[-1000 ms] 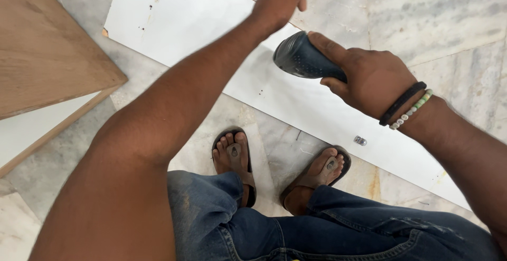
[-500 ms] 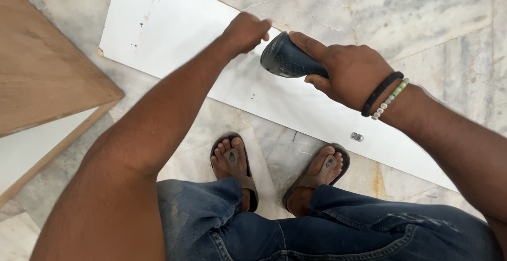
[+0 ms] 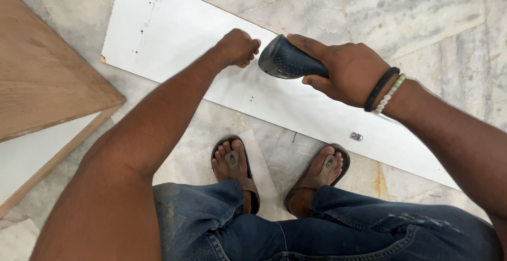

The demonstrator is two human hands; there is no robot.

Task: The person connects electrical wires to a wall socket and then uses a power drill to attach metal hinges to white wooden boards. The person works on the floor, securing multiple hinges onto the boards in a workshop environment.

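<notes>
Nearest to me I see my knees in blue jeans [image 3: 327, 229], and just past them my feet in brown sandals [image 3: 235, 166] planted on the marble floor [image 3: 422, 23]. My feet stand right at the near edge of a long white board [image 3: 174, 39] that lies flat on the floor and runs from upper left to lower right. A small metal fitting [image 3: 356, 136] sits on the board near my right foot, apart from both hands. To my left a wooden panel [image 3: 42, 86] rests at an angle, its corner close to the board's left end but not touching it as far as I can see. Further out, my right hand [image 3: 343, 71] is wrapped firmly around a dark tool [image 3: 288, 60], fingers over the top and thumb under it; the tool's rounded end points left, held above the middle of the board. On that wrist I wear a black band [image 3: 379, 87] and a bead bracelet [image 3: 390, 94]. My left hand [image 3: 237, 47] is closed into a loose fist just beside the tool's end, over the board; I cannot tell whether it pinches something small or is simply clenched. Small dark holes [image 3: 141, 30] dot the board's far left part.
</notes>
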